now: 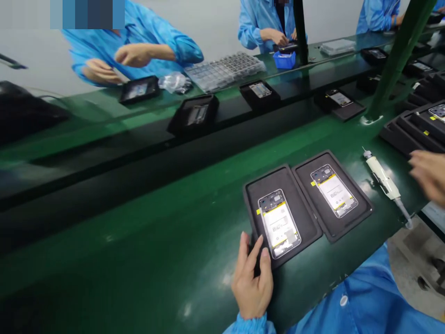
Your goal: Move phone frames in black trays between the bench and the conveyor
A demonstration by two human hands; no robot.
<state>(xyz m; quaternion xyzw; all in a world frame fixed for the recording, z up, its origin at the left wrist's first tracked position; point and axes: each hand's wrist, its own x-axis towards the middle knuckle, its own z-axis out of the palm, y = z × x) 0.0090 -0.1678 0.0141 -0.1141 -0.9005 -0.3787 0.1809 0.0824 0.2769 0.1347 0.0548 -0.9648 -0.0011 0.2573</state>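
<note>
My left hand (253, 278) rests at the near left corner of a black foam tray (306, 222), its fingers spread and touching the tray's edge. In that tray lies an opened phone (280, 225) with its white battery and circuit board showing. A second black tray (359, 197) sits against it on the right, holding a similar opened phone (334, 191). At the right edge of the view my right hand (430, 174) is in the air, blurred and partly cut off; its fingers are smeared. Nearest to it lies a white electric screwdriver (384, 178) on the green bench.
Stacked black trays (399, 132) with phones stand at the far right, near a green post (396, 60). Across a dark conveyor channel (139, 148), co-workers in blue coats handle phones. Over there are several trays, a clear plastic tray (222, 74) and a blue bin (284, 60).
</note>
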